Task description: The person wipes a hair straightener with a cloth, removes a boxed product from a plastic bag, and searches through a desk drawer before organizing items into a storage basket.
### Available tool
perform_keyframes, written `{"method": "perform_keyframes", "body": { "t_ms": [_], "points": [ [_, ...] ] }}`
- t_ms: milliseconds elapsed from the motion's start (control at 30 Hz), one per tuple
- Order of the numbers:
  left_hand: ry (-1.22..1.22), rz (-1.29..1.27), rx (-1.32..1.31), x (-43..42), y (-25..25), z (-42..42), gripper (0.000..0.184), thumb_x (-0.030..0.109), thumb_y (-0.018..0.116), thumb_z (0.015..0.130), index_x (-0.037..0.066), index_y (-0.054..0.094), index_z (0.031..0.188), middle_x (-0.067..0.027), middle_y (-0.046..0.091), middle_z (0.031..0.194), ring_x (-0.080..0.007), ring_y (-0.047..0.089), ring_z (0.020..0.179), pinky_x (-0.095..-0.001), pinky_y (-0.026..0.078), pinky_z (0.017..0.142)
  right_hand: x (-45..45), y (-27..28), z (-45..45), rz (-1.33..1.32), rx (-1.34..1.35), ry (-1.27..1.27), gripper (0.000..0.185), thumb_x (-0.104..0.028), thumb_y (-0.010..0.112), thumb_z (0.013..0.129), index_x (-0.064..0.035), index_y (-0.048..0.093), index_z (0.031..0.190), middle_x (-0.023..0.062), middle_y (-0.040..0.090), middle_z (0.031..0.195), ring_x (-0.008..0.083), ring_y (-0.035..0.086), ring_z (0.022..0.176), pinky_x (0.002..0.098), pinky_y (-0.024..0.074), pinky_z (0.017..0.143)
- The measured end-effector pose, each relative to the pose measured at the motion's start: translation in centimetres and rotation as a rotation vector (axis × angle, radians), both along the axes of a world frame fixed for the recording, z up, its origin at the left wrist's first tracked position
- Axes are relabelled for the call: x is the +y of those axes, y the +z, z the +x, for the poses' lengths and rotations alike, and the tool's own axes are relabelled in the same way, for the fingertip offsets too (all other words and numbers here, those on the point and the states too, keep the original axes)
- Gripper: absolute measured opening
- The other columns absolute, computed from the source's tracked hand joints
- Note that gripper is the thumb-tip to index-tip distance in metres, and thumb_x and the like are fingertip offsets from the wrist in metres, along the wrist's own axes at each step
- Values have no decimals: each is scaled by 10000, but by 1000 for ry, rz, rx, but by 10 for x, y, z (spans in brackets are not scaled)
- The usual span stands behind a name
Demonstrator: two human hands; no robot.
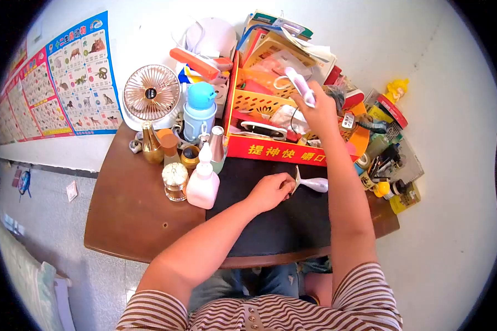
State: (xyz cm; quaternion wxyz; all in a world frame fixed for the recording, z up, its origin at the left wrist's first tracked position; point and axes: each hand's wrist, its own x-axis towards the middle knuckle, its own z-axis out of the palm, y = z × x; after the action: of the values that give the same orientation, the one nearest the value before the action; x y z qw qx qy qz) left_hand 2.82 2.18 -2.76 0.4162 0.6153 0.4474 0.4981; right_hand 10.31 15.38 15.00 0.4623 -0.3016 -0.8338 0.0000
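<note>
My right hand (318,110) is closed on a white and lilac handheld device (300,86), held up over the yellow organizer box (265,83) with a red front. Low on the black mat (248,220), my left hand (273,191) has its fingers curled at the head of a white-handled item (315,184), which lies pointing right. A black oval object with a white rim (262,130) sits in the front of the box. Papers and booklets (281,49) stand in its back part.
Left of the mat are a pink pump bottle (202,187), a gold jar (175,181), a blue cup (199,118) and a small fan (151,92). Pens and small bottles (384,165) crowd the right side of the brown table (138,215). A wall meets the table's back.
</note>
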Motion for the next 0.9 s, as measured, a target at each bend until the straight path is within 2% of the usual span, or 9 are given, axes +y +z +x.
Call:
{"method": "perform_keyframes", "body": {
  "t_ms": [133,267,400,433,500,567,633,767,900],
  "points": [
    [-13,-24,12,-1,4,-2,235,184,544,999,-20,647,1052,-90,676,847,-156,651,736,-314,540,699,32,23,-30,-44,-154,-8,340,-272,775,825,-116,629,1089,233,685,957,408,677,908,466,527,721],
    [-32,-57,-13,0,6,-5,231,167,527,1007,-20,643,1077,-87,674,842,-144,648,733,-301,543,705,29,12,-42,-66,-186,89,411,-200,765,786,-133,590,1152,214,692,932,419,671,906,473,533,730],
    [-31,-137,-149,4,2,-5,212,141,516,1012,-12,643,1086,-72,666,847,-131,639,724,-286,546,705,-21,-26,-39,3,-227,241,378,-134,776,733,-79,566,1043,204,683,889,437,662,871,492,529,730],
    [-40,-136,-137,4,2,-6,212,141,516,1012,-12,643,1086,-72,666,847,-131,639,724,-286,546,705,-26,-37,-37,-27,-165,256,361,-141,760,758,-86,569,1059,209,687,891,437,661,859,467,535,708],
    [-38,-124,-109,3,3,-6,203,131,520,1010,-7,646,1091,-65,660,857,-128,636,721,-282,547,701,-38,-47,-27,-114,28,299,232,-155,724,860,-43,583,1008,149,669,819,289,676,736,369,508,663],
    [-46,-127,-63,1,5,-6,203,130,521,1010,-7,644,1097,-64,656,856,-126,634,723,-279,547,699,-23,-64,-16,-210,312,330,261,-204,699,878,-54,576,1052,152,669,790,268,689,722,365,514,631],
    [-52,-129,-22,2,4,-5,203,130,523,1011,-7,642,1103,-62,652,855,-123,632,725,-277,547,697,-18,-57,-7,-420,680,328,182,-161,668,925,-27,574,1005,27,607,719,121,606,609,280,469,551],
    [-67,-119,-54,2,3,-5,199,123,516,1015,-7,634,1109,-50,642,869,-114,627,736,-264,544,696,17,-30,25,-474,1072,412,88,-103,621,941,-56,547,928,6,548,666,114,502,521,287,397,471],
    [-59,-147,-15,-1,8,-3,195,122,515,1016,0,633,1112,-51,648,869,-116,630,744,-264,545,703,73,-10,18,-589,1135,442,121,-86,609,930,-70,504,986,27,522,705,151,534,609,298,448,556]
  ]
}}
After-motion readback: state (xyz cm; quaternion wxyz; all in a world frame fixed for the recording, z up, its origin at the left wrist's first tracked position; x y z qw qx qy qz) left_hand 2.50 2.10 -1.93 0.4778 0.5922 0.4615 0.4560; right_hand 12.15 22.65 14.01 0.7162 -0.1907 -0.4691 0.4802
